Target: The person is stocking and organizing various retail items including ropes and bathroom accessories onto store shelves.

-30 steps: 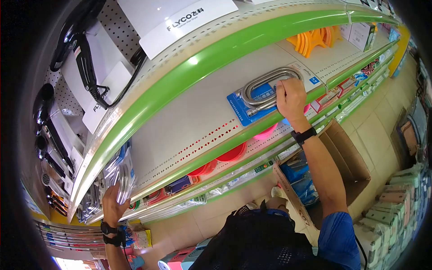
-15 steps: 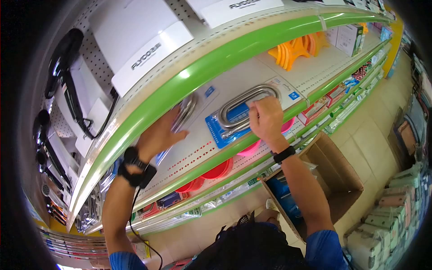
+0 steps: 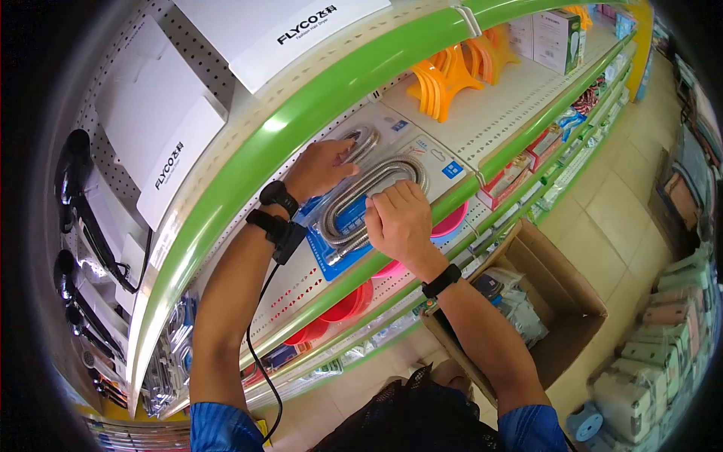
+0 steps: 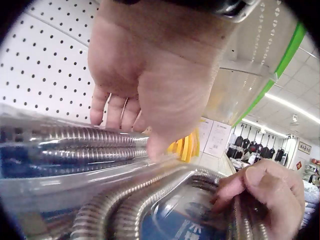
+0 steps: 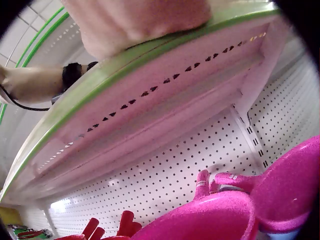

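Our left hand (image 3: 320, 170) gripped the rear hose pack (image 3: 367, 138) and our right hand (image 3: 399, 220) pinched the front hose pack (image 3: 352, 200). Both lay overlapping on the shelf (image 3: 512, 98), seemingly not yet squared up.

Shelf (image 3: 512, 105): cream metal deck, perforated in rows toward its green front lip (image 3: 542, 125). Just behind the lip lies the front hose pack (image 3: 354, 202), a clear blister over a coiled metal hose on a blue card. The rear hose pack (image 3: 370, 138) of the same kind touches it; which edge is on top cannot be told. Further right, well apart, orange plastic pieces (image 3: 444, 75) stand in a row, then white boxes (image 3: 553, 38), upright.
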